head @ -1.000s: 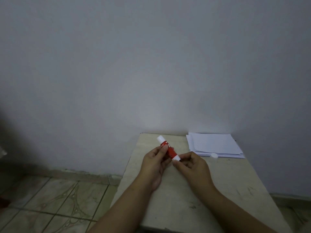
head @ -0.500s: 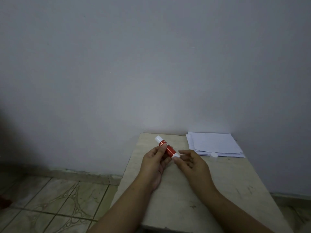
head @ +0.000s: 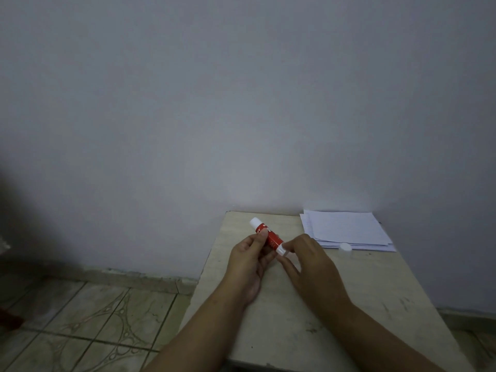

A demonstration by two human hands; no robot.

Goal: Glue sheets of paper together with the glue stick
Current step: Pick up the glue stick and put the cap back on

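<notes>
The left hand (head: 249, 260) grips the red glue stick (head: 267, 235) above the table (head: 375, 291); label unreadable. The right hand's (head: 311, 267) fingertips pinch its white near end. Paper (head: 346, 229) lies at 2 o'clock, a white cap (head: 345, 247) on its edge.

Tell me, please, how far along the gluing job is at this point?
Early. A small white cap already lies by the paper stack. The left hand holds the red glue stick while the right hand pinches its white near end. No glue shows on any sheet; spreading and pressing remain.
</notes>
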